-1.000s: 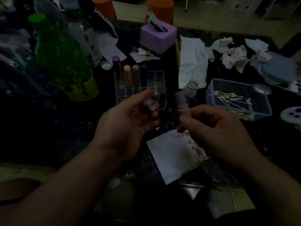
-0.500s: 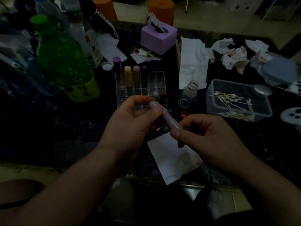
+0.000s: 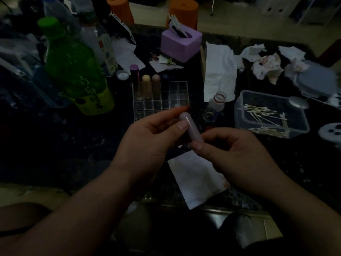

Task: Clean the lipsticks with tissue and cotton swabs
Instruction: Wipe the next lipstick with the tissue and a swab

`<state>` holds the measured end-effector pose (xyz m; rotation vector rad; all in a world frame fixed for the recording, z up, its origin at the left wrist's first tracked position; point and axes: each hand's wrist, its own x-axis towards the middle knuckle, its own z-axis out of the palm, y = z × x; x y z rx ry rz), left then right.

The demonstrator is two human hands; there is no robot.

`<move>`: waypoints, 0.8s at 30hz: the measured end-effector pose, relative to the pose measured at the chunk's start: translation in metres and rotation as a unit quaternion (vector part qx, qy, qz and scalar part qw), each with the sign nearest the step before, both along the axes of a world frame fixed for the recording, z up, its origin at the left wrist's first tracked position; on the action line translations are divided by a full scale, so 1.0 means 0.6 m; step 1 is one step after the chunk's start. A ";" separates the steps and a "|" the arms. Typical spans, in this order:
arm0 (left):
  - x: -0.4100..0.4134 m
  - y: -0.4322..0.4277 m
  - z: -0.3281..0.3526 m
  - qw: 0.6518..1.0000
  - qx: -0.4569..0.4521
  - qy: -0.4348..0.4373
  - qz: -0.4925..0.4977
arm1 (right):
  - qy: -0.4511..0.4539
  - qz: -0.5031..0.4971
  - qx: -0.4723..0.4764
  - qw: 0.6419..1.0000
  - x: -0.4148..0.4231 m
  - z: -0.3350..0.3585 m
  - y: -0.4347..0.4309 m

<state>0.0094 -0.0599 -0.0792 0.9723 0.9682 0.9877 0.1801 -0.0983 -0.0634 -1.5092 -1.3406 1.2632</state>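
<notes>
A pale pink lipstick tube (image 3: 191,128) is held slanted between both hands above the dark table. My left hand (image 3: 147,143) pinches its upper end with thumb and fingers. My right hand (image 3: 232,154) grips its lower end. Beneath the hands lies a flat white tissue (image 3: 195,178) with faint red stains. A clear compartment organizer (image 3: 162,100) behind the hands holds three lipsticks (image 3: 147,85) in its back row. A clear box of cotton swabs (image 3: 269,115) sits to the right.
A green bottle (image 3: 73,71) and a clear bottle (image 3: 97,43) stand at the left. A purple tissue box (image 3: 180,43) is at the back, with a spread tissue (image 3: 219,72) and crumpled stained tissues (image 3: 267,67) to its right. A small open bottle (image 3: 217,102) stands beside the organizer.
The cap in my left hand and the tube in my right came together into one closed tube. Both hands now hold it slanted, a little lower and closer.
</notes>
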 end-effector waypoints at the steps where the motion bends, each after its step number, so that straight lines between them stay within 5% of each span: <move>1: -0.001 0.000 0.001 1.000 -0.003 -0.003 -0.002 | 0.010 -0.003 -0.009 1.000 0.000 0.000 0.000; 4: -0.003 0.000 0.004 1.000 0.002 0.004 -0.013 | 0.028 0.009 -0.043 0.999 0.004 -0.002 0.002; 10: -0.011 0.003 0.008 0.996 -0.025 -0.064 -0.049 | 0.266 0.079 -0.154 0.948 0.005 -0.001 0.013; 13: -0.014 0.002 0.009 0.994 -0.018 -0.072 -0.075 | 0.305 0.091 -0.163 0.934 0.005 -0.001 0.018; 19: -0.027 -0.001 0.011 0.996 -0.011 -0.055 -0.071 | 0.186 0.086 -0.137 0.969 -0.004 0.001 0.017; 24: -0.038 -0.003 0.007 0.995 0.034 0.054 -0.077 | -0.007 0.003 -0.023 1.000 -0.016 0.004 0.020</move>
